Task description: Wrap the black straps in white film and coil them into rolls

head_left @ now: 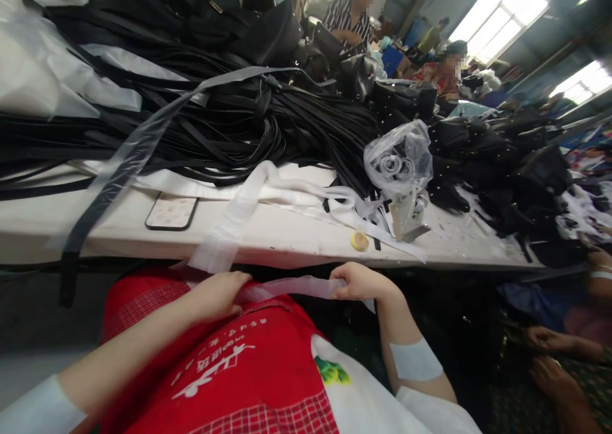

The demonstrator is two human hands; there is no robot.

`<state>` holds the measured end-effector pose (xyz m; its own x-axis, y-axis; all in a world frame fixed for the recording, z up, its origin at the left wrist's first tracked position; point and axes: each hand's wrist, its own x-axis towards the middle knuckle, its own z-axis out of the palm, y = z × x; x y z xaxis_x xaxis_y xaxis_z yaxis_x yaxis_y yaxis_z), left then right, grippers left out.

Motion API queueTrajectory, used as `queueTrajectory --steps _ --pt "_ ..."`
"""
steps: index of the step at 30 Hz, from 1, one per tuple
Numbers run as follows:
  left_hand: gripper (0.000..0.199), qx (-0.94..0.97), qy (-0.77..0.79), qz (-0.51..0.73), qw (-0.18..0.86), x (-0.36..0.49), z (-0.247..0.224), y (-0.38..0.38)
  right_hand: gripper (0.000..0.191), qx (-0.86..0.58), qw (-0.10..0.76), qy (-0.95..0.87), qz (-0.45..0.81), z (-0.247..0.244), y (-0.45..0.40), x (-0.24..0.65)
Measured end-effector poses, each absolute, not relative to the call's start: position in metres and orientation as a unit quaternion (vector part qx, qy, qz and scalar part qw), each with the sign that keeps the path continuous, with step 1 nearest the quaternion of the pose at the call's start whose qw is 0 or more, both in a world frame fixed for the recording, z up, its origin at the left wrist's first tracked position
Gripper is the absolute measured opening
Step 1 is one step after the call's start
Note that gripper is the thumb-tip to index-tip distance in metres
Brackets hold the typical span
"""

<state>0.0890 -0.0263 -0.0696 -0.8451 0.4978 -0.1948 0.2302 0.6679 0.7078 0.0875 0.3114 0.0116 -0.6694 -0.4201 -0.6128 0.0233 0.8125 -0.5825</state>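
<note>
A translucent whitish strip (296,286) stretches between my two hands, just above my red apron (224,357). My left hand (222,294) is closed on its left end, fingers curled toward the apron. On the other side my right hand (359,281) pinches the strip between thumb and fingers, and a short tail hangs beyond it. A wider translucent strip (224,236) drapes over the table edge above my left hand. Farther left, a long clear plastic strip (138,144) hangs down from the pile of black straps (229,122).
A phone (172,211) and a small yellow round item (359,241) lie near the front edge of the white table (291,236). A crumpled clear bag (399,160) stands behind. Black bags (502,160) are heaped at right. A co-worker's hands (549,357) are at lower right.
</note>
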Motion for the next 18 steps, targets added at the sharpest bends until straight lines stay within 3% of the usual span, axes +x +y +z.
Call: queueTrajectory --steps 3,5,8,16,18 --pt "0.053 0.296 0.854 0.393 0.168 0.086 -0.039 0.022 0.014 -0.235 0.312 0.89 -0.236 0.018 0.26 0.081" --pt "0.042 0.309 0.827 0.421 0.209 0.081 -0.023 0.044 0.014 -0.279 0.297 0.882 -0.237 0.022 0.238 0.077" --pt "0.027 0.258 0.814 0.434 0.286 0.071 -0.017 0.043 0.019 -0.245 0.307 0.876 -0.279 0.027 0.241 0.072" --pt "0.027 0.204 0.814 0.428 0.336 0.067 -0.034 -0.005 0.016 -0.128 0.282 0.88 -0.36 0.018 0.294 0.065" --pt "0.038 0.218 0.82 0.427 0.312 0.069 -0.031 0.008 0.015 -0.137 0.294 0.874 -0.361 0.019 0.279 0.066"
